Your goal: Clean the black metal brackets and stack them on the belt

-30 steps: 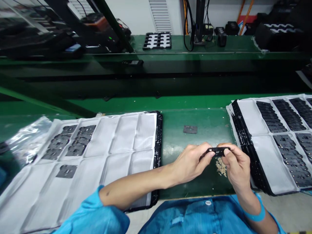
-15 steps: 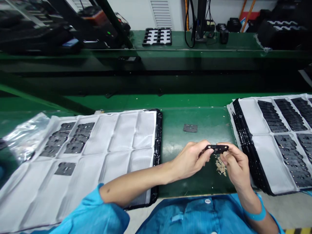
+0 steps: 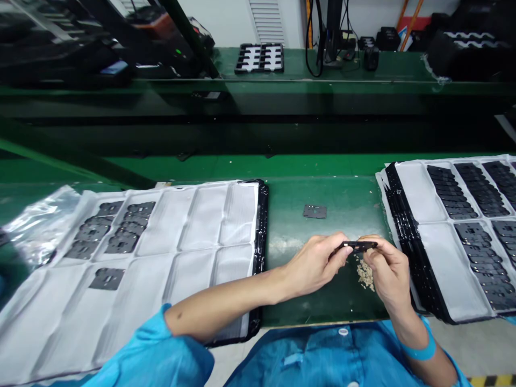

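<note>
Between my two hands is a small flat black plastic plate (image 3: pixel 358 246), tilted nearly edge-on to me. My left hand (image 3: pixel 320 263) pinches its left end between thumb and fingers. At its right end my right hand (image 3: pixel 387 266) is closed on it too, fingers curled. Just below the plate lies a pile of tiny beige pieces (image 3: pixel 365 275) on the green table, partly hidden by my right hand. A similar dark plate (image 3: pixel 315 211) rests flat on the table beyond my left hand.
To the left stands a stack of trays (image 3: pixel 201 263) lined with white sheet, several dark plates in its left pockets. The right tray stack (image 3: pixel 441 269) holds rows of overlapping dark plates. A clear plastic bag (image 3: pixel 44 220) lies far left; a green beam (image 3: pixel 80 161) slants above.
The held plate has tipped from showing its face to nearly edge-on. Both hands keep their grip and have barely shifted.
</note>
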A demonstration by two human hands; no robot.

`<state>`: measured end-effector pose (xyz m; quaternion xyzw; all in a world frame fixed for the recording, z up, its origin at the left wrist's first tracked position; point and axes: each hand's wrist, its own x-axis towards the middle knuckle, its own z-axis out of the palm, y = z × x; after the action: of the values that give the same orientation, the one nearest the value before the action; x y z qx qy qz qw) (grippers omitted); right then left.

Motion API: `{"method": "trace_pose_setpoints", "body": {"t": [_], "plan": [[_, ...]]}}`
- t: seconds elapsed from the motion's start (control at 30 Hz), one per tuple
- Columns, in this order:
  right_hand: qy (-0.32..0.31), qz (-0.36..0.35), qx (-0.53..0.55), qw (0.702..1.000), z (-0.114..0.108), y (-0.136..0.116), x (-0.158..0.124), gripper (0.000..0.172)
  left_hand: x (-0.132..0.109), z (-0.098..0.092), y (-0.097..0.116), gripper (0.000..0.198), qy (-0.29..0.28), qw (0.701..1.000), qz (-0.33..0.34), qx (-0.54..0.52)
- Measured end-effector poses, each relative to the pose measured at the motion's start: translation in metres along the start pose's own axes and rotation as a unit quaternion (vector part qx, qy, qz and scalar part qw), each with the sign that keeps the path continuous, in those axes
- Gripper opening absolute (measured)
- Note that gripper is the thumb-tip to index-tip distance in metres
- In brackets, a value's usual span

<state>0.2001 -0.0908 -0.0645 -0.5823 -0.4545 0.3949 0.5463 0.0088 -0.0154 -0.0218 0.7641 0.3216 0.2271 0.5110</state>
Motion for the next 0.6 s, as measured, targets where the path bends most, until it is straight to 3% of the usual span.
{"method": "trace_pose_setpoints", "body": {"t": [0.23,0.4,0.6], "plan": [[-0.070,0.017,-0.003,0.997,-0.006,-0.010,0.001,0.023,0.001,-0.004,-0.001,0.025,-0.002,1.000,-0.018,-0.013],[-0.052,0.003,-0.038,0.998,-0.004,-0.015,0.002,0.026,0.003,-0.009,0.002,0.022,-0.031,0.999,-0.026,-0.023],[-0.047,-0.062,-0.088,0.993,-0.002,-0.014,-0.001,0.018,0.005,-0.008,0.001,0.027,-0.006,0.999,-0.031,-0.037]]}}
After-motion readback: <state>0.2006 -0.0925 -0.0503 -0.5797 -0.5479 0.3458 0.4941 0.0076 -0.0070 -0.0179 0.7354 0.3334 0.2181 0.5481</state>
